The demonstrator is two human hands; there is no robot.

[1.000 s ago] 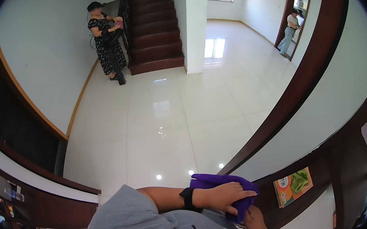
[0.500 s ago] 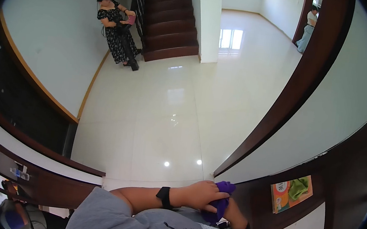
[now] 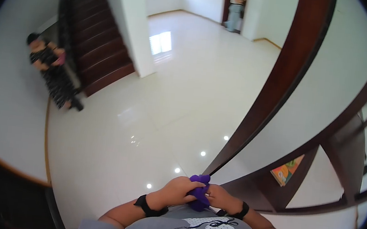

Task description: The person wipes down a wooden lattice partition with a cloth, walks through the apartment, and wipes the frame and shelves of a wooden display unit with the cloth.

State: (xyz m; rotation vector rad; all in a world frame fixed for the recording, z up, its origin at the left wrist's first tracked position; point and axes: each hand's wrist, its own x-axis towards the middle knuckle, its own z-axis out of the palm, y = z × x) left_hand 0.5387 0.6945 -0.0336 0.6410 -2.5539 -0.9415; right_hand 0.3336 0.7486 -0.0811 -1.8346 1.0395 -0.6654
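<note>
A crumpled purple cloth (image 3: 199, 199) is bunched between my two hands, just in front of my grey shirt. My left hand (image 3: 178, 191) grips it from one side, fingers folded over the fabric. From the other side my right hand (image 3: 223, 197) holds the cloth too, its fingers closed near the edge. Both wrists wear black bands. Just beyond the cloth rises the foot of a dark wooden door frame post (image 3: 256, 109).
Dark wooden shelves (image 3: 249, 192) on the right hold a colourful book (image 3: 285, 172). Glossy tiles (image 3: 171, 104) spread ahead. A person (image 3: 52, 70) stands by the dark staircase (image 3: 101, 37). Another person (image 3: 235, 9) is in a far doorway.
My view has swung to the right, so the stairs and person there shift left. My right hand has come up beside my left, both now on the purple cloth.
</note>
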